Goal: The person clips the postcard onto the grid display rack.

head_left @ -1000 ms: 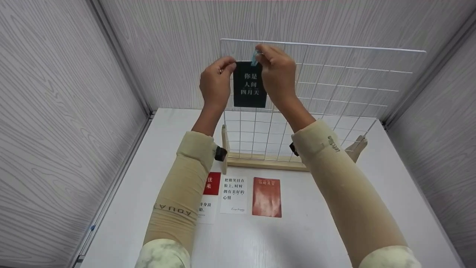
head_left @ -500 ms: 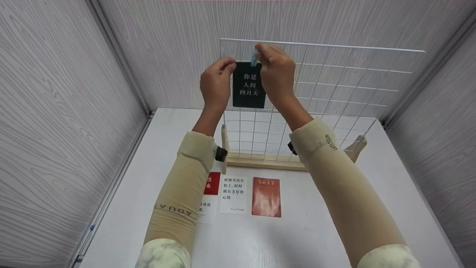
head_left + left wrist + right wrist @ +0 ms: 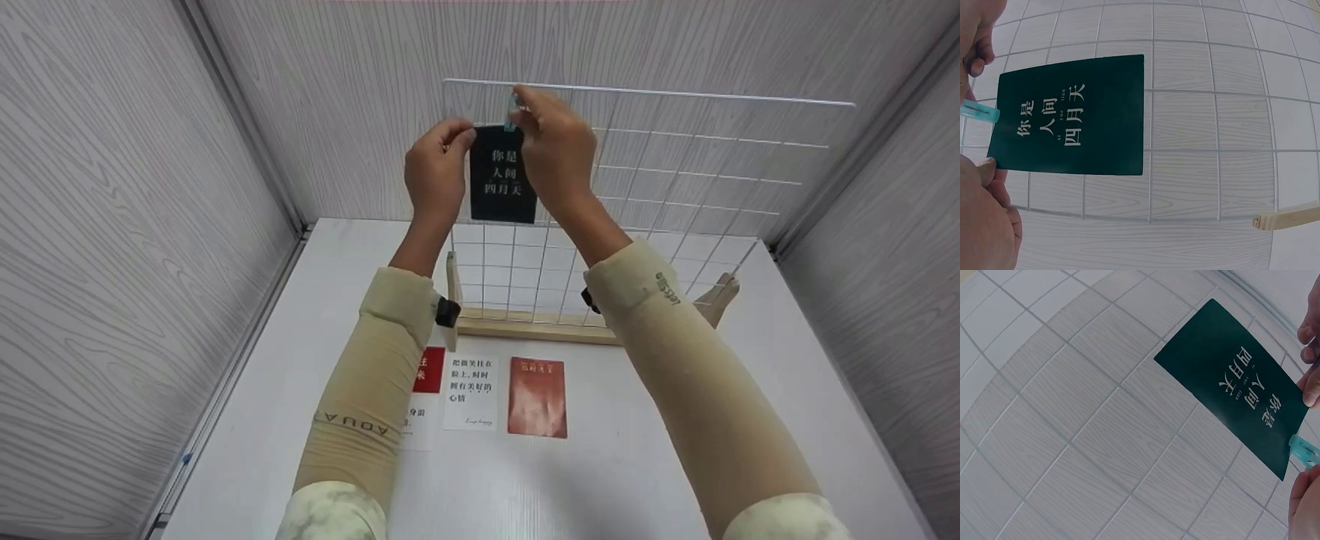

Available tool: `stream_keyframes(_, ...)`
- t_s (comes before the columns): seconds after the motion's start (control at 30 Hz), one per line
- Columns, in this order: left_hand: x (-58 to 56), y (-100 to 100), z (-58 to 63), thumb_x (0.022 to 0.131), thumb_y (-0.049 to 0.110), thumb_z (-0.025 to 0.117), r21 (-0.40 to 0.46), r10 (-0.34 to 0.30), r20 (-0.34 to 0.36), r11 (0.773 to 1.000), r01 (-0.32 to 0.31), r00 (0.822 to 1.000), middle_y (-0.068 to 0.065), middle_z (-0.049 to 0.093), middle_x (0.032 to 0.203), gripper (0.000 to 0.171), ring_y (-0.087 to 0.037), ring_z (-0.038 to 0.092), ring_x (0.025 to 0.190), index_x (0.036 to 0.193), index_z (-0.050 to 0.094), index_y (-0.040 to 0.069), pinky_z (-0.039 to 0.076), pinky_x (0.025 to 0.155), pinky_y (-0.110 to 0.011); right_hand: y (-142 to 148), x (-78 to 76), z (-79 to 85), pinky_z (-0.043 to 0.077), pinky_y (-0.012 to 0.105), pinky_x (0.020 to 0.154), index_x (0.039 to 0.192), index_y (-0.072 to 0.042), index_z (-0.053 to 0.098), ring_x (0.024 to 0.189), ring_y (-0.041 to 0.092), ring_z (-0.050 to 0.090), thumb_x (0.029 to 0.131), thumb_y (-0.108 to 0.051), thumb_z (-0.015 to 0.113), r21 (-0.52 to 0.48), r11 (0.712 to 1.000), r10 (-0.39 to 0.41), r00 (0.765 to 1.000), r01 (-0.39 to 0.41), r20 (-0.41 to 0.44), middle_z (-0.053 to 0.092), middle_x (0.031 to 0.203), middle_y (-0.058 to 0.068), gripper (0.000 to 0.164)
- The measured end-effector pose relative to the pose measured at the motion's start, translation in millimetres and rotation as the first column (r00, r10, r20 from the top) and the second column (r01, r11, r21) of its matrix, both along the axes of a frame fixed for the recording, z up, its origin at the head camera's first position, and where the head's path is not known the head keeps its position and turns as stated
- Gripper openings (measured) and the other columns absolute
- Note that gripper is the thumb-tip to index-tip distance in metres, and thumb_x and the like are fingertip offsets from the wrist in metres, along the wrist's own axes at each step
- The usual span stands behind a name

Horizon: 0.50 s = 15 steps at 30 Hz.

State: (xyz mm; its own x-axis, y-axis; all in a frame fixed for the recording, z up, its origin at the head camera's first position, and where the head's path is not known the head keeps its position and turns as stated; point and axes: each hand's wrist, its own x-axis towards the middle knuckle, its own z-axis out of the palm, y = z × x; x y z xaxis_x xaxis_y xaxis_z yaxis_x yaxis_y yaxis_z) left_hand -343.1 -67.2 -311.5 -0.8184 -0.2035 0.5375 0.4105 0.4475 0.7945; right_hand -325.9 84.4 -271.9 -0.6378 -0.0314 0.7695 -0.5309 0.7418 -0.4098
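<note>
we see a matt green paper card (image 3: 1109, 115), translucent plastic clip (image 3: 1302, 449), shiny metal grid (image 3: 697, 94), smooth wooden base (image 3: 536, 330), glossy red card (image 3: 538, 409) and wrinkled cloth sleeves (image 3: 360, 382).

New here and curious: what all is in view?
table: 1, white, foreground
walls: 3, grey, left, back, right
wire grid: 1, white, on table
wooden base: 1, pale, under wire grid
held card: 1, dark green, before wire grid
clip: 1, turquoise, held card's top edge
white card: 1, white, on table
reddish card: 1, red, right of white card
red-and-white paper: count unclear, left of white card
sleeves: 2, beige, forearms
wrist devices: 2, black, at sleeves
left grip: 1, bare hand, pinching held card
right grip: 1, bare hand, holding clip
</note>
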Motion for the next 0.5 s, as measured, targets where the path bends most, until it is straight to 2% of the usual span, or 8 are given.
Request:
stream_keyframes(0.23,-0.2,1.3,1.0,0.102,0.026,0.062,0.004,-0.002,-0.005,1.0,0.002,1.0,0.004,0.075,0.109,0.02,-0.003,0.065,0.098,0.113,0.074,0.016,0.049,0.085,-0.02,0.5,1.1,2.9,0.046,0.018,0.1,0.132,-0.014,0.067,0.117,0.012,0.066,0.104,-0.02,0.056,-0.005,1.0,-0.016,0.999,0.016,0.04,0.073,0.122,0.002,0.03)
stream_keyframes(0.5,1.9,1.8,2.5,0.102,0.026,0.061,0.028,-0.011,-0.008,1.0,0.012,1.0,0.004,0.075,0.108,0.02,-0.003,0.065,0.097,0.112,0.075,0.016,0.048,0.085,-0.02,1.4,0.4,9.6,0.046,0.013,0.094,0.12,-0.011,0.073,0.109,0.013,0.068,0.104,-0.017,0.057,-0.023,1.0,-0.004,0.998,0.005,0.055,0.075,0.113,0.003,0.024)
